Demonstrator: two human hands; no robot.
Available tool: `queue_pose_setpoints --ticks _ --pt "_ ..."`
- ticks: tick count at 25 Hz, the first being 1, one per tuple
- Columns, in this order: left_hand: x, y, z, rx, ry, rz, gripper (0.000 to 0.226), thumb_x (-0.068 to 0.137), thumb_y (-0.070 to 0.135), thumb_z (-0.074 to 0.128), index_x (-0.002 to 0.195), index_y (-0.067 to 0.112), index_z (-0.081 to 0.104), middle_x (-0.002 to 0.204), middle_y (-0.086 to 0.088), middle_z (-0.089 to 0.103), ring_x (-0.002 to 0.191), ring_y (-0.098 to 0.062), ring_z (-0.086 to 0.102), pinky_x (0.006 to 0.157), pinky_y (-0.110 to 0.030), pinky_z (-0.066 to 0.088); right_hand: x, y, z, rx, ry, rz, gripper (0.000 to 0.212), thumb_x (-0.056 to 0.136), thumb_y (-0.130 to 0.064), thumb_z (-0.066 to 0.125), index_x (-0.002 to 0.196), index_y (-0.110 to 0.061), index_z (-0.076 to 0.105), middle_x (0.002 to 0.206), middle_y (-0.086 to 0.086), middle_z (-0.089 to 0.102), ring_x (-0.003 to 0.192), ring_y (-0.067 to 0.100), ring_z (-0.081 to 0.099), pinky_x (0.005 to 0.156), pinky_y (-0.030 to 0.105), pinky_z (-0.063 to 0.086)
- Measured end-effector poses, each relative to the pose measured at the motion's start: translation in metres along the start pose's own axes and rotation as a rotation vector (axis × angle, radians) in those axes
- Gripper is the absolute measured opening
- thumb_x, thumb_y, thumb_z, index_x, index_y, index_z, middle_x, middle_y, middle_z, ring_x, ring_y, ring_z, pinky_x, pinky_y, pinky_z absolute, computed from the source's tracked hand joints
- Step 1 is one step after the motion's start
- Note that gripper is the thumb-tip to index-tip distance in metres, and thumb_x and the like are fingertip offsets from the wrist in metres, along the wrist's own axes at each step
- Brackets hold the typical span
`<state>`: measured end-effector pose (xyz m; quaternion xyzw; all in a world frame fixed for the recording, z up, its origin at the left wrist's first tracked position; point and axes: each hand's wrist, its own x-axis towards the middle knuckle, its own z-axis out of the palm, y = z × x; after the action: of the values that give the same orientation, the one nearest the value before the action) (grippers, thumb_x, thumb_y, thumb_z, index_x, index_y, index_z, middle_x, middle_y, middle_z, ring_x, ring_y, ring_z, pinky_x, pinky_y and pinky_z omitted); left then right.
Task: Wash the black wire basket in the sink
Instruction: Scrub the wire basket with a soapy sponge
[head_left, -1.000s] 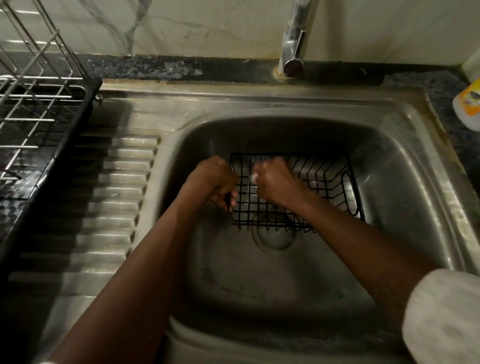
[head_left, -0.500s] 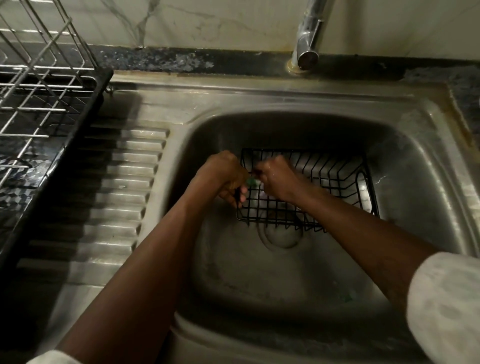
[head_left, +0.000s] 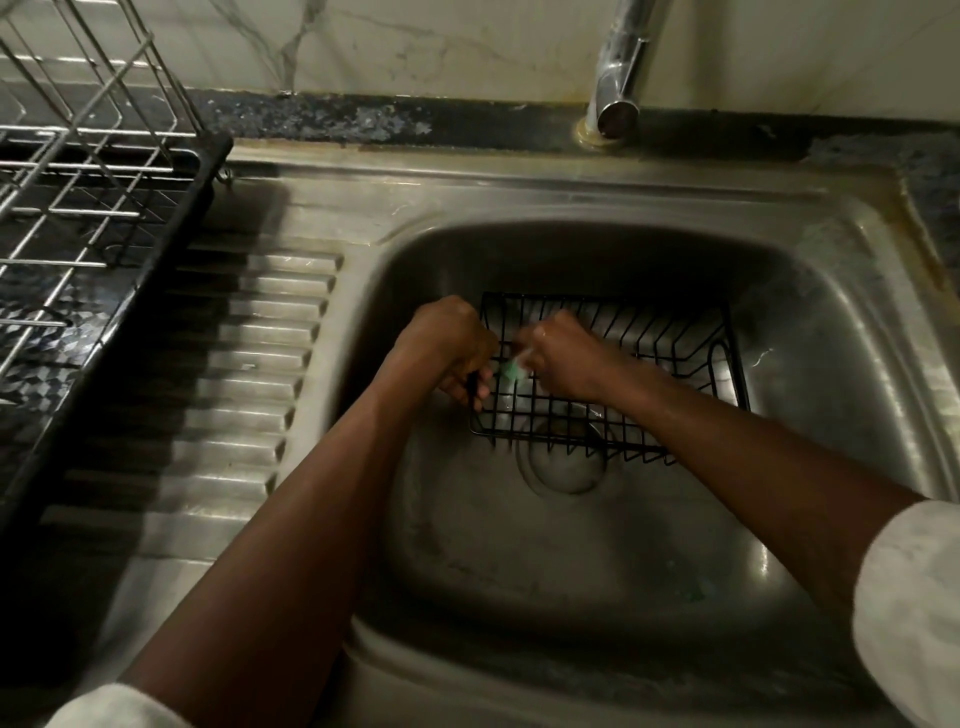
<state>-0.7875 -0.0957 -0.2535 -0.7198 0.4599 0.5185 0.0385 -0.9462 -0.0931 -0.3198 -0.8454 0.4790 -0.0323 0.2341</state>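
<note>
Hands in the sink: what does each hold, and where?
Left hand grips the black wire basket by its left end; right hand pinches a green scrubber.

A left hand (head_left: 447, 348) grips the left edge of a black wire basket (head_left: 649, 364) lying over the drain (head_left: 566, 467) of a steel sink (head_left: 831, 338), while the right hand (head_left: 566, 358) holds a green scrubber (head_left: 511, 369) against its wires. A tap (head_left: 621, 78) stands behind, a rack (head_left: 137, 296) at left.
</note>
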Motion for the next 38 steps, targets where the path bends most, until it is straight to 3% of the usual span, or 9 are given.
queue_pose_setpoints --ticks 3,7,10,13,18,23,28,34,38 --pt "-0.001 0.000 0.000 -0.044 0.027 0.020 0.025 0.106 0.018 0.043 0.099 -0.001 0.058 0.081 -0.020 0.071 0.068 -0.032 0.072 0.075 -0.044 0.062 0.000 0.010 0.007 -0.010 0.135 0.089 0.012 0.093 -0.008 0.067 0.099 -0.019 0.067 0.090 -0.003 0.063 0.083 0.013 0.066 0.064 0.025 0.055" --pt "-0.006 0.001 -0.001 0.015 -0.017 -0.005 0.037 0.107 0.018 0.038 0.085 -0.002 0.060 0.061 -0.016 0.070 0.063 -0.029 0.071 0.072 -0.039 0.061 -0.035 -0.004 0.011 0.194 -0.269 -0.107 0.011 0.091 -0.014 0.072 0.096 -0.023 0.076 0.092 -0.012 0.074 0.082 -0.006 0.065 0.077 0.011 0.051" --pt "-0.005 0.003 0.004 0.020 -0.057 -0.015 0.044 0.108 0.021 0.035 0.078 -0.001 0.058 0.047 -0.013 0.063 0.050 -0.027 0.067 0.061 -0.037 0.058 -0.022 0.020 0.001 0.060 -0.024 0.034 0.008 0.094 -0.013 0.067 0.098 -0.019 0.071 0.097 -0.004 0.070 0.081 0.000 0.063 0.069 0.016 0.050" --pt "-0.006 0.003 0.003 0.022 -0.048 -0.011 0.041 0.108 0.020 0.036 0.082 -0.002 0.059 0.046 -0.012 0.063 0.057 -0.027 0.068 0.068 -0.038 0.058 -0.014 0.024 0.002 -0.058 0.169 0.183 0.010 0.093 -0.009 0.067 0.100 -0.017 0.068 0.097 0.000 0.067 0.081 0.008 0.064 0.064 0.018 0.050" --pt "-0.011 0.003 0.000 0.069 0.032 0.016 0.031 0.105 0.014 0.041 0.089 -0.001 0.063 0.054 -0.012 0.068 0.074 -0.030 0.073 0.086 -0.041 0.061 -0.045 0.002 -0.005 0.121 -0.320 -0.082 0.012 0.091 -0.012 0.071 0.101 -0.017 0.076 0.097 -0.010 0.072 0.088 -0.001 0.066 0.078 0.010 0.051" --pt "-0.008 0.004 0.002 0.047 0.032 0.024 0.028 0.105 0.012 0.042 0.088 -0.002 0.060 0.081 -0.019 0.072 0.076 -0.033 0.073 0.089 -0.045 0.059 -0.022 0.031 -0.006 -0.078 0.182 0.199 0.007 0.096 -0.011 0.063 0.100 -0.014 0.068 0.095 0.000 0.066 0.079 0.009 0.064 0.069 0.025 0.057" --pt "-0.007 0.001 -0.001 0.118 0.078 0.041 0.026 0.104 0.014 0.045 0.091 -0.001 0.063 0.094 -0.019 0.076 0.085 -0.032 0.076 0.084 -0.044 0.061 -0.058 0.013 -0.006 0.106 -0.316 -0.083 0.016 0.089 -0.006 0.070 0.093 -0.021 0.074 0.089 -0.016 0.069 0.081 -0.008 0.063 0.079 0.014 0.052" --pt "-0.005 0.001 0.000 0.091 0.042 0.012 0.027 0.104 0.011 0.043 0.087 -0.001 0.059 0.098 -0.022 0.074 0.078 -0.034 0.073 0.087 -0.048 0.060 -0.041 0.043 -0.014 -0.075 0.179 0.117 0.008 0.096 -0.007 0.062 0.099 -0.008 0.069 0.097 0.003 0.068 0.074 0.006 0.061 0.069 0.030 0.059" --pt "-0.008 0.001 -0.001 0.108 0.076 0.044 0.025 0.104 0.012 0.046 0.089 -0.002 0.061 0.093 -0.019 0.076 0.082 -0.032 0.076 0.084 -0.046 0.061 -0.067 0.026 -0.005 0.195 -0.197 -0.054 0.018 0.089 -0.004 0.069 0.096 -0.018 0.077 0.093 -0.015 0.073 0.081 -0.007 0.067 0.076 0.012 0.054"
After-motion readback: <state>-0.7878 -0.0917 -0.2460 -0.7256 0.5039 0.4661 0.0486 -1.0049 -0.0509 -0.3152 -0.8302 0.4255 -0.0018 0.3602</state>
